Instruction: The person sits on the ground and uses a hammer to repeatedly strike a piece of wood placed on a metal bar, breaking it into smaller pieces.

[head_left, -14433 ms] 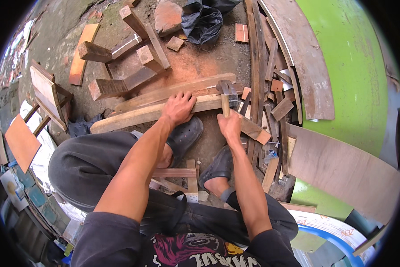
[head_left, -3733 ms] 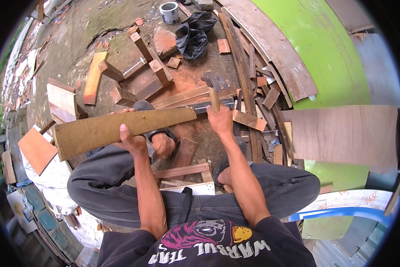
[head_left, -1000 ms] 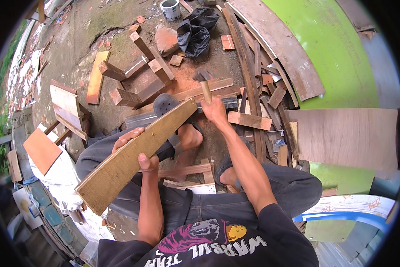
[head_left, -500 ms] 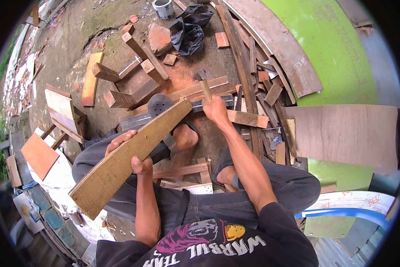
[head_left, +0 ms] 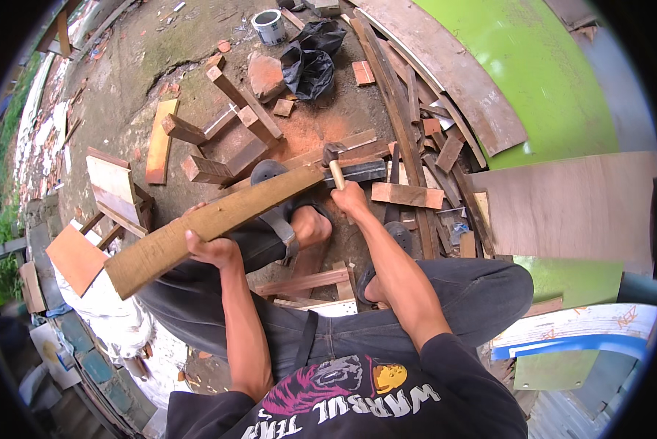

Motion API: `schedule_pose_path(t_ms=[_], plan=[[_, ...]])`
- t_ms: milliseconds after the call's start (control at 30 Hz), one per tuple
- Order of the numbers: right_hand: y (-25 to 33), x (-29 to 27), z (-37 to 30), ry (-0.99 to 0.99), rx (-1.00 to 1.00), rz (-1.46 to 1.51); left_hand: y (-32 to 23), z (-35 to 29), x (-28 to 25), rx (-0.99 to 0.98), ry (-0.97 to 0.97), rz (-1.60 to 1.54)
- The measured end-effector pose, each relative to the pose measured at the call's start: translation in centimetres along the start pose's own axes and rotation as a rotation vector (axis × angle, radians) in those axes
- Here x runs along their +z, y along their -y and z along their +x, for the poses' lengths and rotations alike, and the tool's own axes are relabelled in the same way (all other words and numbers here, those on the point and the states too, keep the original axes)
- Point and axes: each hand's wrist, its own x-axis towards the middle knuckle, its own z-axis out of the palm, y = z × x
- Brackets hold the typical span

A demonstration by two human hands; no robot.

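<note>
My left hand (head_left: 213, 249) is closed round a long yellowish wooden board (head_left: 219, 222), thumb on its near side and fingers partly hidden beyond it. The board slants across my lap, its wide end at the lower left and its far end close to the hammer. In my right hand (head_left: 350, 199) is a hammer (head_left: 336, 173), gripped by its pale wooden handle. Its dark head sits just past the board's far end; whether the two touch I cannot tell. Beneath them lies a dark grey bar (head_left: 363, 171) on the ground.
A small wooden frame with upright legs (head_left: 230, 150) stands ahead on the left. Wood offcuts (head_left: 407, 194) and long planks pile up at right, beside green and brown sheets (head_left: 570, 212). A white bucket (head_left: 268, 28) and black plastic bag (head_left: 311, 62) lie farther off.
The board has swung to a flatter slant, its near end rising and shifting left. My left hand moved left with it. The hammer's head came down closer to the board's far end.
</note>
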Motion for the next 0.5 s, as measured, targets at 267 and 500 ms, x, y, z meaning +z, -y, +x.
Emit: schedule_pose_path(t_ms=[267, 500], plan=[[0.6, -6.4, -4.0, -0.229, -0.007, 0.562, -4.5, 5.8, 0.8, -0.372, -0.388, -0.271], [6.6, -13.3, -12.7, -0.188, -0.289, 0.980, -4.3, 6.5, 3.5, -0.757, -0.216, -0.316]])
